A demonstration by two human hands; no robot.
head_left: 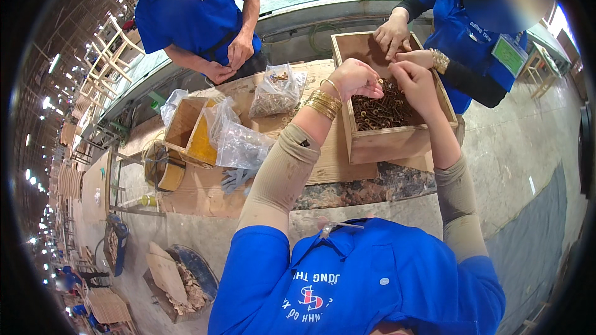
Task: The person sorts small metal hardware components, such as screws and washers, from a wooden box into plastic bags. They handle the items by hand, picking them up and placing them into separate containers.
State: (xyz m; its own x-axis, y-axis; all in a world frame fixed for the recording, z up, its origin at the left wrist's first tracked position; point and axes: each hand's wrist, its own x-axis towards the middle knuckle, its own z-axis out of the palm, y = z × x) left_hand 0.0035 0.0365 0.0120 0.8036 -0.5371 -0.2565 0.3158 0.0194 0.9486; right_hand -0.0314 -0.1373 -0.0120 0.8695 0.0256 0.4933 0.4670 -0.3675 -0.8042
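Observation:
A wooden box (388, 149) stands on the table, with a heap of dark brownish screws (380, 110) inside, some with yellowish rings on them. Above its left side is my left hand (359, 79), fingers curled together; a small brassy bit shows at the fingertips, too small to name. Over the middle of the heap, my right hand (415, 84) is closed in a pinch, and its fingertips hide whatever is between them. Both hands are close together but apart. Bracelets (324, 103) ring my left wrist.
A co-worker's hands (392, 34) reach into the box's far side. Another person's hands (239, 53) meet beyond the table. A plastic bag of small hardware (277, 93), a second wooden box (183, 124), a clear bag (245, 149) and grey gloves (236, 178) lie to the left.

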